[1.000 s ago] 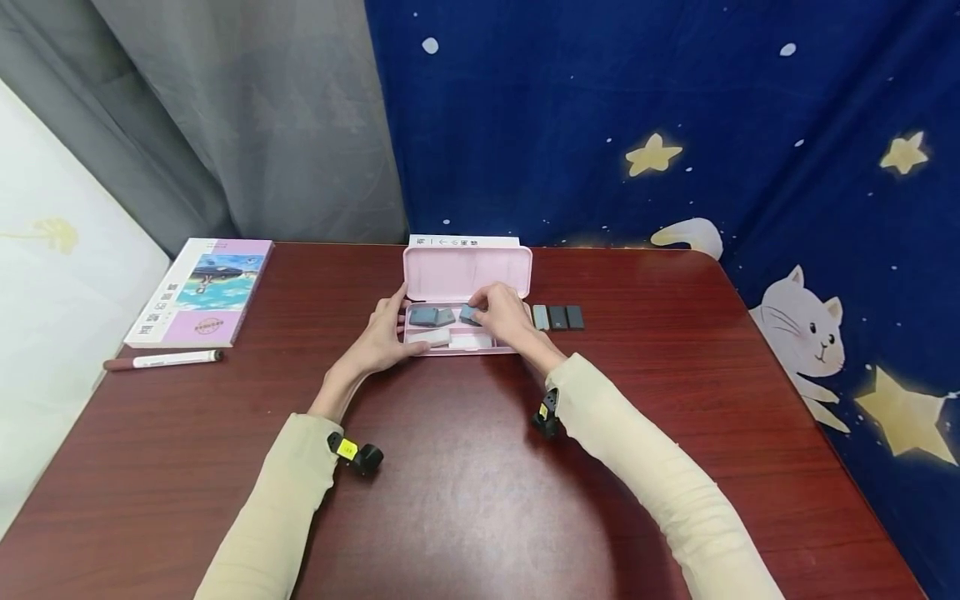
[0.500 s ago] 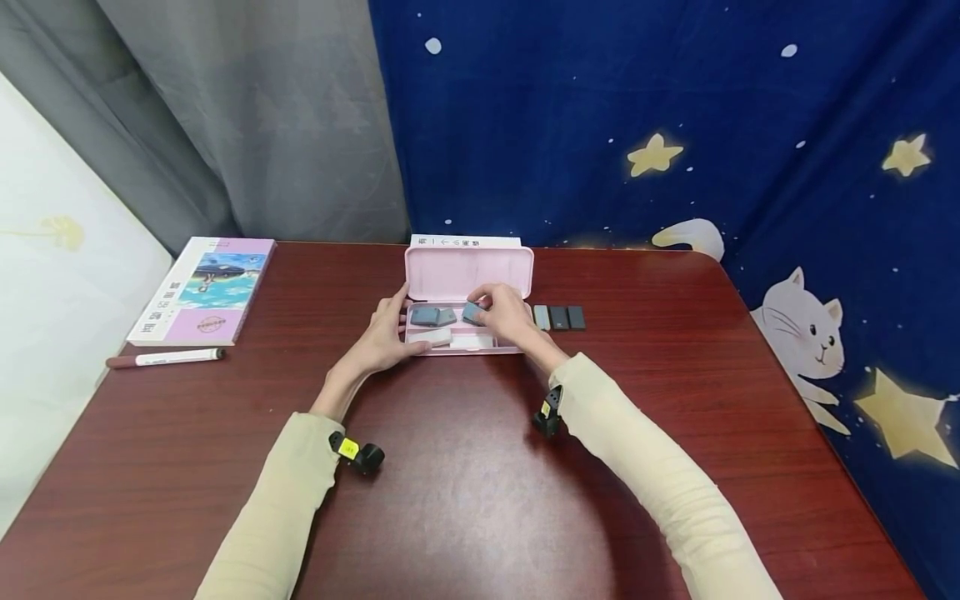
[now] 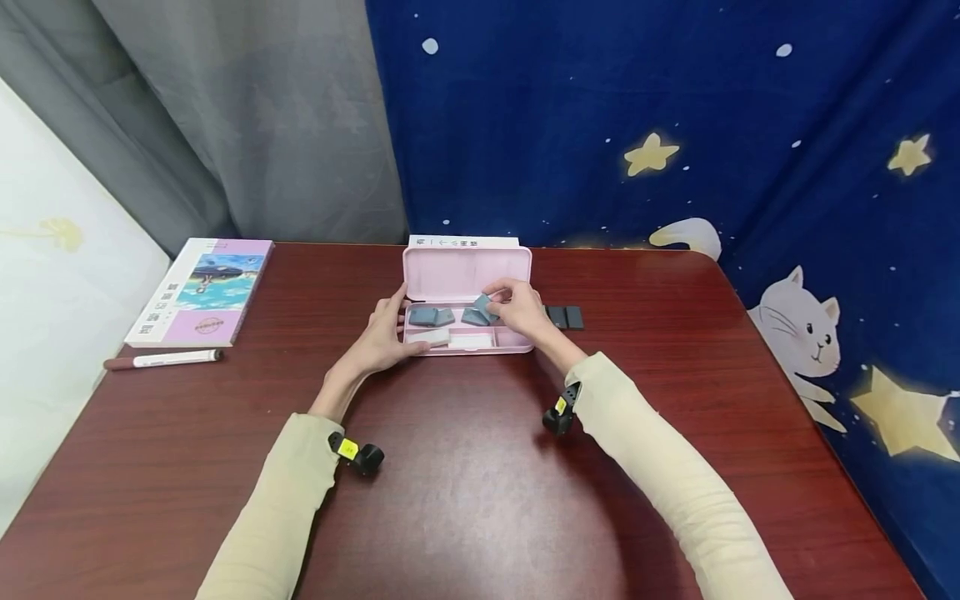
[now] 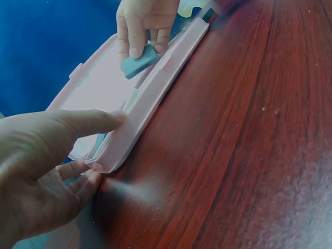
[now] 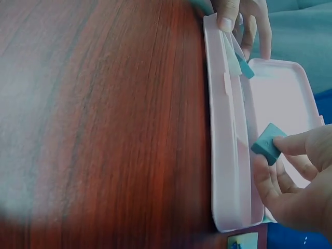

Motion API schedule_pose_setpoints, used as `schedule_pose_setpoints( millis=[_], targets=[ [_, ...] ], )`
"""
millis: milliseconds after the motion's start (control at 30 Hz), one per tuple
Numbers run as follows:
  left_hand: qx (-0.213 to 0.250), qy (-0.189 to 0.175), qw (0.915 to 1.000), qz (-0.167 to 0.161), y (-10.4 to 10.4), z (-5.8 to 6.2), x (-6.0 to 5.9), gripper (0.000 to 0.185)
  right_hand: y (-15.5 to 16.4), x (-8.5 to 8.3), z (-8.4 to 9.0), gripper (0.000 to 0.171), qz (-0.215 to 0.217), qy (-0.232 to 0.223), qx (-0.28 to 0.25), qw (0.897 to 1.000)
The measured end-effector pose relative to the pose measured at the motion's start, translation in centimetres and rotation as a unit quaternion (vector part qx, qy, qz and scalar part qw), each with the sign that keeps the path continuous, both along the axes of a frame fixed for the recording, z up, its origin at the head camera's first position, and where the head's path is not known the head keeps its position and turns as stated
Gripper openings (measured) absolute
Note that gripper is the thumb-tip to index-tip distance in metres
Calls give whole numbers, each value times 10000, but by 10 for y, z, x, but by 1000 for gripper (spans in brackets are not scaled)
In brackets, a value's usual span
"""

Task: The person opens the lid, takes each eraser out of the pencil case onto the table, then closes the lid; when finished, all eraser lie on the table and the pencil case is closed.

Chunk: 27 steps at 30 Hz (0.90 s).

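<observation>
The head view looks forward and down from above the dark red wooden tabletop (image 3: 465, 467), taking in both sleeves and the far curtains. The left wrist view sits low and close, facing along the open pink plastic pencil case (image 4: 150, 98). The right wrist view, equally near, faces that case (image 5: 228, 155) from its other end. All three share the case (image 3: 467, 275).

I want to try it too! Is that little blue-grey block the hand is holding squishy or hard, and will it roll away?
The blue-grey block probably keeps its shape: the right hand pinches it by fingertips and its edges look straight. It seems light, since that small grip carries it. With flat faces and corners, it likely won't roll inside the pink case.
</observation>
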State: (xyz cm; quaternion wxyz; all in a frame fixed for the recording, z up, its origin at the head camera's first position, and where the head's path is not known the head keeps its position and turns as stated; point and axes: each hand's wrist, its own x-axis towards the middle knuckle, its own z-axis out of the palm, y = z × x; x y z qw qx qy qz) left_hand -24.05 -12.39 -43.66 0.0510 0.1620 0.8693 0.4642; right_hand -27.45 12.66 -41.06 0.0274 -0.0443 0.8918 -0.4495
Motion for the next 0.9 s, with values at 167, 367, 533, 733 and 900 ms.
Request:
schedule_pose_setpoints(
  millis=[167, 367, 533, 733, 900],
  targets=[
    [32, 15, 10000, -10, 0, 0, -1, 107, 7, 2, -2, 25, 33, -236, -582, 9980],
    [2, 7, 10000, 24, -2, -2, -1, 108, 18, 5, 0, 33, 138, -378, -983, 9943],
    [4, 1, 10000, 15, -2, -2, -1, 108, 28, 6, -2, 29, 146, -510, -1591, 9858],
    [1, 7, 10000, 3, -1, 0, -1, 108, 35, 8, -5, 30, 95, -796, -2115, 9741],
    [-23, 10, 10000, -23, -1, 0, -1, 107, 42, 9, -2, 31, 7, -977, -2187, 9709]
  ],
)
